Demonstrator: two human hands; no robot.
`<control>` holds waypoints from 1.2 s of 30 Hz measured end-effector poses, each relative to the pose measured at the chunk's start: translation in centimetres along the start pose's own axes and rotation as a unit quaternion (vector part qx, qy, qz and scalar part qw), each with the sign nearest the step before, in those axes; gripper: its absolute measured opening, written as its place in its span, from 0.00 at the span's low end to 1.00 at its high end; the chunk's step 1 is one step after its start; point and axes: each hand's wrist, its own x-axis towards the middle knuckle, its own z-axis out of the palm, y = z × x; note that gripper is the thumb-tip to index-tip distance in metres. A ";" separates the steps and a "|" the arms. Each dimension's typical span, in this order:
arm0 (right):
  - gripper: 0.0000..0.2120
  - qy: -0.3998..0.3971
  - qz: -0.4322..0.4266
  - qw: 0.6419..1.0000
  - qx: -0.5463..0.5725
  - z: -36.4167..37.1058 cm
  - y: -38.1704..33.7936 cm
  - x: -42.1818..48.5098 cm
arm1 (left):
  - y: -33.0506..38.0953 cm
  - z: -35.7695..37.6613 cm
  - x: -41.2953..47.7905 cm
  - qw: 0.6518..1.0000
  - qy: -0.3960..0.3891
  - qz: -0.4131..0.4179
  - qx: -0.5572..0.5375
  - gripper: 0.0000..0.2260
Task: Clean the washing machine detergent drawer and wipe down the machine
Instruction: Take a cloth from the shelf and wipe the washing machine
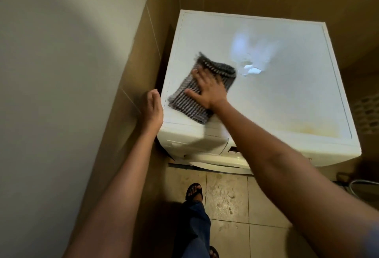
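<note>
The right hand lies flat on a striped grey cloth, fingers wide and straight, pressing it onto the machine top near the front left corner. The left hand is at the top's left edge, fingers relaxed and holding nothing; whether it touches the edge I cannot tell. The drawer sits closed at the front's left end. A yellowish stain runs along the front right edge

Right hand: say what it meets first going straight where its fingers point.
The right hand, flat on the cloth, points far-left across bare washing machine top; the tiled wall beyond that edge likely comes first.
</note>
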 end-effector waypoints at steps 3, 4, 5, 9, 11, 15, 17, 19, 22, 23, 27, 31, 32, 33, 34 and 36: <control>0.38 0.013 0.080 0.997 -0.007 -2.1 7.0 0.5 | 0.6 0.7 0.8 0.996 0.017 0.049 0.072 0.15; 0.38 0.018 0.106 0.994 -0.006 -2.5 9.3 0.1 | 0.9 1.0 1.2 0.994 0.020 0.067 0.087 0.14; 0.39 0.027 0.130 0.991 -0.004 -2.9 11.3 -0.6 | 1.1 1.3 1.6 0.992 0.017 0.082 0.096 0.14; 0.42 0.058 0.210 0.976 0.005 -3.8 16.9 -4.6 | 1.9 3.3 3.3 0.986 0.006 0.135 0.102 0.16; 0.42 0.071 0.243 0.967 0.007 -3.3 17.5 -7.1 | 2.0 4.6 3.5 0.978 0.002 0.169 0.122 0.18; 0.41 0.080 0.301 0.950 0.011 -0.9 15.0 -10.7 | 2.1 7.5 2.7 0.946 0.017 0.232 0.225 0.21; 0.41 0.069 0.312 0.947 0.014 0.0 13.0 -11.3 | 2.1 9.0 2.2 0.935 0.027 0.235 0.266 0.21; 0.40 0.060 0.290 0.955 0.010 0.7 10.7 -11.3 | 2.2 10.2 1.9 0.928 0.034 0.222 0.296 0.21; 0.40 0.048 0.210 0.977 -0.002 1.3 8.1 -10.2 | 2.1 10.9 1.7 0.922 0.049 0.213 0.321 0.22; 0.40 0.046 0.186 0.981 -0.003 1.2 8.0 -9.7 | 2.3 11.1 1.7 0.919 0.050 0.213 0.328 0.23; 0.40 0.054 0.158 0.986 0.014 0.0 9.8 -6.5 | 2.3 11.1 1.6 0.907 0.041 0.213 0.360 0.24; 0.40 0.044 0.196 0.979 0.024 -2.2 13.5 -3.2 | 2.2 11.1 1.8 0.902 0.045 0.218 0.369 0.22; 0.40 0.042 0.204 0.978 0.024 -2.7 14.9 -2.8 | 2.2 11.0 1.9 0.902 0.047 0.219 0.368 0.22; 0.40 0.040 0.214 0.976 0.024 -3.2 16.4 -2.5 | 2.2 11.0 1.9 0.903 0.048 0.220 0.366 0.22; 0.40 0.042 0.227 0.973 0.024 -3.8 18.1 -2.3 | 2.2 11.0 1.9 0.904 0.050 0.222 0.363 0.23; 0.42 0.049 0.258 0.965 0.016 -4.9 21.6 -2.6 | 2.3 10.9 1.8 0.906 0.054 0.224 0.355 0.24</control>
